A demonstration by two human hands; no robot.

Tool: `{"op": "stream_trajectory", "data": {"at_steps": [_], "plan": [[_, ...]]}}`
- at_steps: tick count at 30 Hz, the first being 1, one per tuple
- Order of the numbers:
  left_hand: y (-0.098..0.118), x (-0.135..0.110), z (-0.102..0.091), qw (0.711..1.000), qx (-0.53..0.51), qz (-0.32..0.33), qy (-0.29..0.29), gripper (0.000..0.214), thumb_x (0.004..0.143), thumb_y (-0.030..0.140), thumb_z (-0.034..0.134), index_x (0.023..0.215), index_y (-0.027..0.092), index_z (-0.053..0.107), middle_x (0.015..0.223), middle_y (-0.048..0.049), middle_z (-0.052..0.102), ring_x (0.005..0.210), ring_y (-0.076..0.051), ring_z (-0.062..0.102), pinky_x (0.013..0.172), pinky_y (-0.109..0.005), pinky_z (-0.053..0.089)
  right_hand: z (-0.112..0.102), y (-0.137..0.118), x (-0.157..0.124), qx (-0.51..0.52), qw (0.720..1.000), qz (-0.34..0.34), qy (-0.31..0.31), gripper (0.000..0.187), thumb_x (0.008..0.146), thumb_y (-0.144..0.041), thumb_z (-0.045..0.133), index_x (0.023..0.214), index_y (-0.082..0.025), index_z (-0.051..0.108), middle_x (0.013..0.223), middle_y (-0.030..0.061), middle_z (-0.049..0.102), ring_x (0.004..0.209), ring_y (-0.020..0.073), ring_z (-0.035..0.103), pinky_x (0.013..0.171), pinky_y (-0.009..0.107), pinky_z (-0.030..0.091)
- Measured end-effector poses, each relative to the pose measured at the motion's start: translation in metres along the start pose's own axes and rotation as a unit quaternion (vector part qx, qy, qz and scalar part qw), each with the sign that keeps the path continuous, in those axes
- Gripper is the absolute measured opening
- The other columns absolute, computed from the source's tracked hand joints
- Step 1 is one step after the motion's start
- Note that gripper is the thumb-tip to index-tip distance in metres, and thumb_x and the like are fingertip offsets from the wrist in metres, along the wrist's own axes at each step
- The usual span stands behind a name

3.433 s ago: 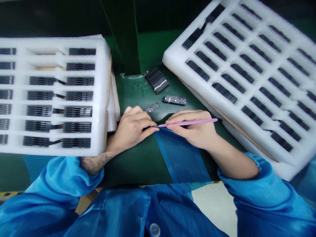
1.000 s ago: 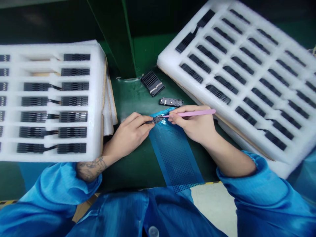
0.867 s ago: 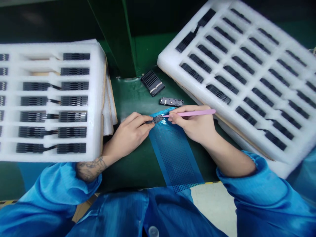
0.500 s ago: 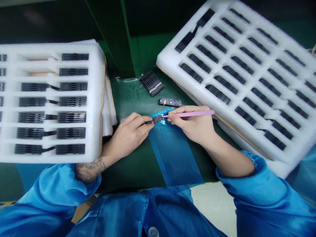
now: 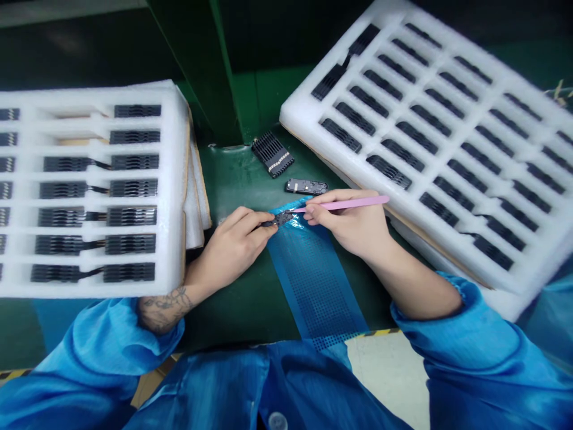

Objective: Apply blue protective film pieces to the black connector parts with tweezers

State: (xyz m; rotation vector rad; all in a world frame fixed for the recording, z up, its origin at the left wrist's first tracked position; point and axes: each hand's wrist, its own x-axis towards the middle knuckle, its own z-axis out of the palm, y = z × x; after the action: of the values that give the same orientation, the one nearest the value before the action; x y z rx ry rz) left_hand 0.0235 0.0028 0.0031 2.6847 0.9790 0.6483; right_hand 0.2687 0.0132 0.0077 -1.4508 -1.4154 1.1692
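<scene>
My left hand pinches a small black part over the top end of a blue perforated strip. My right hand is closed on pink tweezers, whose tips touch that small part. Just behind the hands lies a flat black part on the green table, and farther back a black comb-like connector.
A white foam tray with slots of black parts stands at the left on a stack. A larger white foam tray slopes at the right, its slots holding black parts. A dark green post rises behind the hands.
Earlier the small black part lay on the table beyond my left hand; now my left hand holds it over the strip with the tweezers on it. In the last second the hands hardly moved.
</scene>
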Motion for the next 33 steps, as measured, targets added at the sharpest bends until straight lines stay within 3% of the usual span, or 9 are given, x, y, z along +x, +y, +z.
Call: {"op": "stream_trajectory", "data": {"at_steps": [16,20,24,29,33], "plan": [[0.0009,0.0009,-0.0004,1.0,-0.004,-0.003,0.003,0.016,0.095,0.015,0.064,0.109,0.014,0.07,0.117,-0.0099,0.07,0.099,-0.02,0.062,0.088,-0.036,0.06,0.0011,-0.0014,0.0004,-0.018,1.0,-0.013,-0.007,0.009,0.079,-0.025,0.076,0.082,-0.017,0.08,0.078,0.006,0.079,0.07,0.0196,0.074,0.063,0.03,0.059],[0.0005,-0.0008,0.0,1.0,-0.01,0.001,0.007,0.016,0.095,0.015,0.064,0.109,0.016,0.069,0.117,-0.0088,0.07,0.1,-0.02,0.062,0.088,-0.036,0.059,0.0029,0.0003,-0.0015,0.018,0.999,-0.023,0.013,0.014,0.082,-0.032,0.077,0.085,-0.018,0.079,0.075,0.0046,0.077,0.064,0.0176,0.072,0.06,0.029,0.06],[0.0009,-0.0037,-0.0007,0.999,-0.04,-0.011,0.009,0.021,0.095,0.013,0.063,0.114,0.019,0.068,0.122,-0.0077,0.069,0.106,-0.019,0.062,0.092,-0.037,0.058,0.0038,0.0018,-0.0053,0.059,0.993,-0.104,0.016,0.024,0.097,-0.038,0.063,0.109,-0.022,0.075,0.09,0.004,0.079,0.072,0.0166,0.075,0.068,0.031,0.064],[-0.0009,-0.0004,-0.0032,0.998,-0.035,-0.051,0.013,0.016,0.097,0.015,0.061,0.109,0.02,0.07,0.12,-0.0077,0.069,0.103,-0.019,0.063,0.089,-0.036,0.058,0.0004,0.005,-0.0036,-0.132,0.949,-0.283,-0.038,0.014,0.093,-0.029,0.066,0.103,-0.024,0.075,0.101,0.0055,0.08,0.089,0.0201,0.077,0.083,0.033,0.062],[-0.0005,0.0021,-0.0058,0.998,0.046,-0.046,-0.012,0.019,0.097,0.022,0.061,0.114,0.019,0.069,0.117,-0.0091,0.07,0.101,-0.024,0.064,0.09,-0.042,0.057,-0.0018,0.0063,-0.0017,-0.213,0.921,-0.318,-0.068,0.014,0.095,-0.03,0.062,0.105,-0.024,0.07,0.118,0.0058,0.076,0.107,0.0204,0.073,0.09,0.031,0.058]]}}
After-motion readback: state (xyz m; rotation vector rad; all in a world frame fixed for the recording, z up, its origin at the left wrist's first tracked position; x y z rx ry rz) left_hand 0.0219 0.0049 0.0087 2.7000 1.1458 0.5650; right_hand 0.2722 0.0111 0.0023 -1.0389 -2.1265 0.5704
